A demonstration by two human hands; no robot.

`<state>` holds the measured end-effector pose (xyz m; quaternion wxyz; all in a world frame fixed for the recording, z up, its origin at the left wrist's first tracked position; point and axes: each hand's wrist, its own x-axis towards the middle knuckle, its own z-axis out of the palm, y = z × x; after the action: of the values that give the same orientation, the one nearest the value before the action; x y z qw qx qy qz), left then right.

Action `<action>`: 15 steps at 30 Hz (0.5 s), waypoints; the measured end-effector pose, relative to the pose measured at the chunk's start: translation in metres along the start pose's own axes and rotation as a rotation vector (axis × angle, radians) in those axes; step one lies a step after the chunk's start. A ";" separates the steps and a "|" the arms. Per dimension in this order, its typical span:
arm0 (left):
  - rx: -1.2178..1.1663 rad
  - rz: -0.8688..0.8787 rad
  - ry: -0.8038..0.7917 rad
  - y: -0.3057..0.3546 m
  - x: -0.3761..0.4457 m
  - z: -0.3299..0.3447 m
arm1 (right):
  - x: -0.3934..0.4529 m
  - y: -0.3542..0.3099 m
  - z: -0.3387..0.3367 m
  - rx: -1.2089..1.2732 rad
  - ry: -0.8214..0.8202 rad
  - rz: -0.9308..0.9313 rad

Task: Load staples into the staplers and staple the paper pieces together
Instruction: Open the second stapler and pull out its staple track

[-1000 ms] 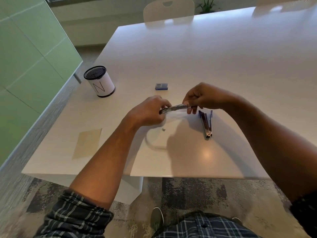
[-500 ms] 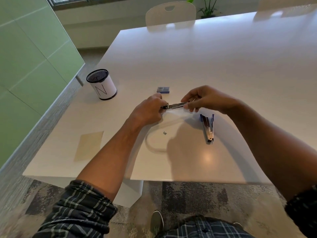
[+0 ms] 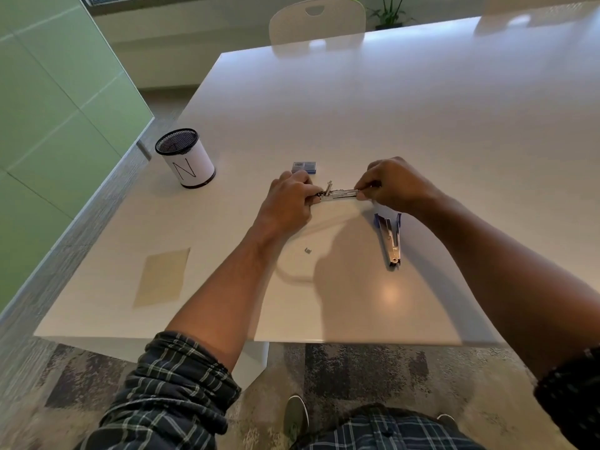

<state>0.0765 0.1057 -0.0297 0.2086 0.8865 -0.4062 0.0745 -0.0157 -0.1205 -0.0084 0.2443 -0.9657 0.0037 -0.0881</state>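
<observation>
Left hand (image 3: 290, 203) grips silver stapler (image 3: 339, 193) end, right hand (image 3: 391, 185) pinches other end; blue stapler (image 3: 391, 239) at 5 o'clock on surface (image 3: 422, 118).

Table (image 3: 422, 125): smooth, semi-glossy white top. Held stapler (image 3: 341, 193): bare shiny metal. Second stapler (image 3: 391, 238): bright metal with blue plastic. Cup (image 3: 185, 157): black wire mesh, matt white paper wrap. Paper piece (image 3: 162, 277): matt tan. Sleeve (image 3: 168, 391): plaid cloth.

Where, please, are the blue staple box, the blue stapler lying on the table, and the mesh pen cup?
blue staple box (image 3: 304, 166), head view, on its top face.
blue stapler (image 3: 392, 241), head view, on its metal arm.
mesh pen cup (image 3: 191, 164), head view, on its white side wall.
</observation>
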 end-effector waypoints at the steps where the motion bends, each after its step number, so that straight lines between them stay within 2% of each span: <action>1: -0.002 -0.004 -0.004 0.000 -0.001 -0.001 | 0.001 0.000 0.000 -0.020 -0.010 -0.009; 4: 0.043 -0.033 -0.047 0.003 0.001 -0.013 | 0.002 -0.003 -0.003 -0.064 0.002 0.008; 8: 0.003 -0.067 -0.089 0.010 -0.004 -0.043 | -0.001 -0.027 -0.014 -0.017 0.130 -0.048; 9: -0.034 -0.070 -0.133 0.012 -0.008 -0.052 | -0.002 -0.037 -0.017 0.016 0.097 -0.070; 13: -0.084 -0.137 -0.408 0.019 -0.024 -0.074 | -0.006 -0.076 -0.006 -0.015 -0.228 -0.141; 15: -0.099 -0.160 -0.495 0.022 -0.030 -0.076 | -0.007 -0.088 0.005 -0.056 -0.300 -0.180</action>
<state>0.0430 0.1464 0.0361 0.1514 0.8957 -0.3767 -0.1816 -0.0248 -0.0403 0.0273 0.2061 -0.9709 -0.1166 0.0354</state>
